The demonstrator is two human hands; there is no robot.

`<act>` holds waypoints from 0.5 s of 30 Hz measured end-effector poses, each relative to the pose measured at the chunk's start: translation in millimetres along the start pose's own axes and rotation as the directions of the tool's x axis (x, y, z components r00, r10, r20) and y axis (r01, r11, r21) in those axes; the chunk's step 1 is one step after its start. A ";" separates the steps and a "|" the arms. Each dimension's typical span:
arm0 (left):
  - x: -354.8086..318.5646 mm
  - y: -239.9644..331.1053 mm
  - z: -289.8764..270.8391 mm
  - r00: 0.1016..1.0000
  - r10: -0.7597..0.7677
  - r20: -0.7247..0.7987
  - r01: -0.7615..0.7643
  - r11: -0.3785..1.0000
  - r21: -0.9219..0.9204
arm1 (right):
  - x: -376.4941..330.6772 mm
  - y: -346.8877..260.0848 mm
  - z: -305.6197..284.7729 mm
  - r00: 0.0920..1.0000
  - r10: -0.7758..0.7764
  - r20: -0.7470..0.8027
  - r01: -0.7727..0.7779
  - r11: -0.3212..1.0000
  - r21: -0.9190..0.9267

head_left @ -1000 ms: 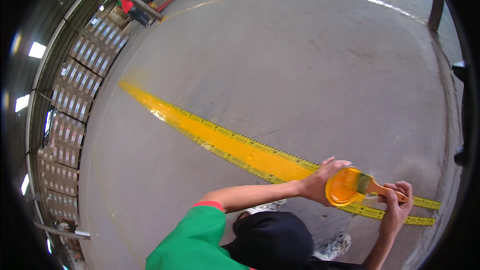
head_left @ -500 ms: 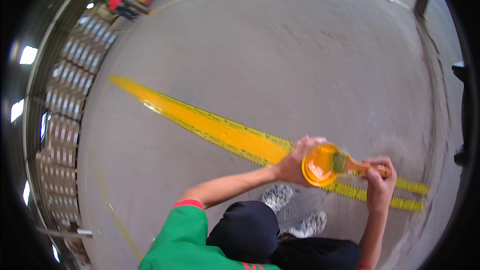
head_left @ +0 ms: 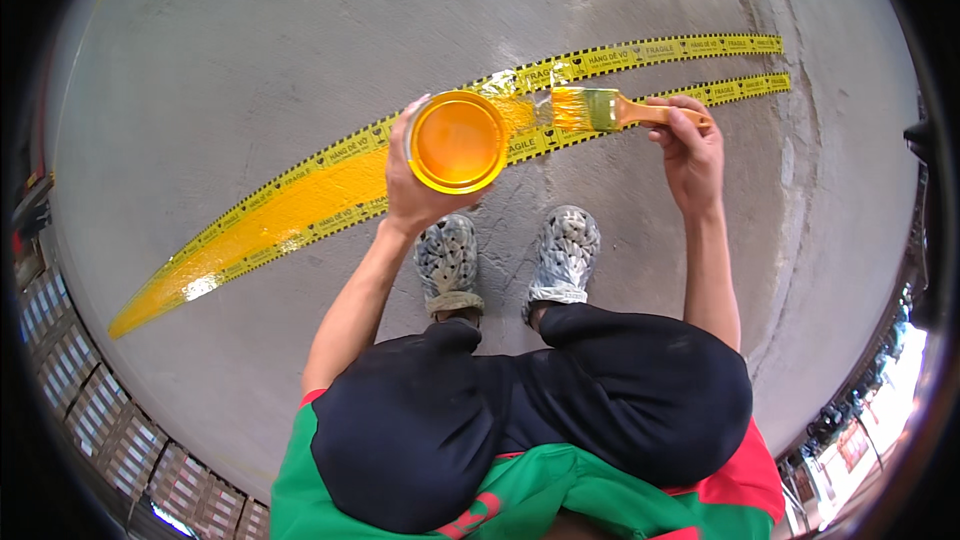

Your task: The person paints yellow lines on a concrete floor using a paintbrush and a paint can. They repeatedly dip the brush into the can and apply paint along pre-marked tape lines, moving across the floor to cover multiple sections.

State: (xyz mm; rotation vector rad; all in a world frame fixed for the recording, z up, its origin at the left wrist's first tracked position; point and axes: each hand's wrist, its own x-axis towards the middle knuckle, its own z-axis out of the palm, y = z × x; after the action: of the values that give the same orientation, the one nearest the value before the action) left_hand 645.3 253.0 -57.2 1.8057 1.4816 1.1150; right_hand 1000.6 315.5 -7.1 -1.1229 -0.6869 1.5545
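My left hand [head_left: 420, 180] is wrapped round an open can of orange-yellow paint [head_left: 457, 142], held above the floor. In my right hand [head_left: 690, 145] is a wide paintbrush [head_left: 590, 110] with a wooden handle, its bristles coated in yellow paint and pointing left toward the can. Below them a painted yellow stripe [head_left: 330, 190] runs between two strips of black-edged yellow tape [head_left: 640, 55]. Near the brush tip the paint ends, and bare grey concrete shows between the tapes further right. Whether the bristles touch the floor I cannot tell.
My feet in grey patterned clogs [head_left: 565, 250] stand on the concrete floor [head_left: 300, 60], just short of the nearer tape. Stacked pallets [head_left: 90, 400] line the lower left rim. A crack [head_left: 785, 180] crosses the floor on the right.
The brush has left the can's mouth and moved right, above the gap between the tapes. My view has turned, so the stripe and tape now curve across differently.
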 end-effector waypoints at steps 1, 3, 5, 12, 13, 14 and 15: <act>-1.3 -1.9 -2.0 1.000 -0.012 -0.012 0.012 0.999 -0.039 | 3.6 12.3 -3.9 0.998 0.028 -0.049 -0.030 0.998 -0.049; -1.7 -4.3 -5.0 0.999 -0.011 -0.030 0.010 0.999 -0.050 | 10.8 42.8 -3.0 0.992 0.038 -0.122 -0.061 0.981 -0.185; -2.3 -2.7 -7.7 0.997 -0.008 -0.074 0.001 0.995 -0.095 | 13.7 70.9 5.1 0.989 0.001 -0.146 -0.042 0.959 -0.282; -6.5 15.8 -23.4 0.996 -0.042 -0.081 0.033 0.993 -0.110 | 11.8 60.7 13.4 0.900 -0.431 -0.056 0.210 0.544 -0.812; -7.2 18.1 -24.6 0.994 -0.066 -0.090 0.054 0.991 -0.122 | 11.6 58.1 16.0 0.851 -0.523 -0.046 0.221 0.437 -0.872; -7.7 19.9 -26.1 0.992 -0.054 -0.110 0.042 0.993 -0.111 | 11.0 57.4 19.6 0.777 -0.617 0.123 0.363 0.280 -0.889; -8.0 21.2 -26.7 0.991 -0.057 -0.119 0.045 0.994 -0.097 | 9.3 61.8 26.1 0.804 -0.551 0.226 0.407 0.232 -0.884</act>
State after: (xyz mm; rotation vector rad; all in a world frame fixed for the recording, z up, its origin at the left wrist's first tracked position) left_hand 632.9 237.7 -28.2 1.6526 1.5090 1.2676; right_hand 951.3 309.9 -53.1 -1.5485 -1.7485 0.4127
